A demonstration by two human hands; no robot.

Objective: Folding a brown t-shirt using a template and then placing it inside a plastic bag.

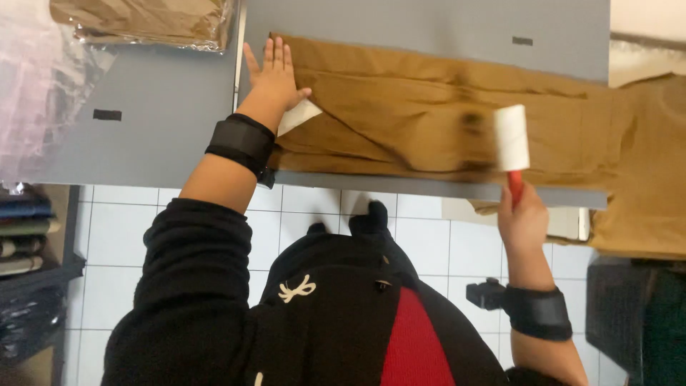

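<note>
L hand (274, 77) lies flat, fingers spread, palm down on the trousers (429, 114) at their left end, pressing, not gripping. A white tag (299, 116) pokes out just by the thumb. Black wrist strap (241, 144) on that arm.

R hand (524, 218) is clenched round the red handle (515, 184) of a lint roller (511, 137); its white roll sits on the cloth near the table's near edge, right of centre. Roll looks blurred. Second black strap (537, 312) on the R wrist.

Containers: a clear plastic bag (146, 23) at top left w/ a folded brown garment inside, lying on the grey table (164, 121), well apart from both hands. More clear plastic (36, 78) at far left; contents can't tell.

Trousers are tan, laid lengthwise across the table between the two hands, right end hanging past the table edge. Nothing lies between roller & cloth. Shelves (28, 229) w/ folded cloth low left. White tile floor (121, 229) below.
</note>
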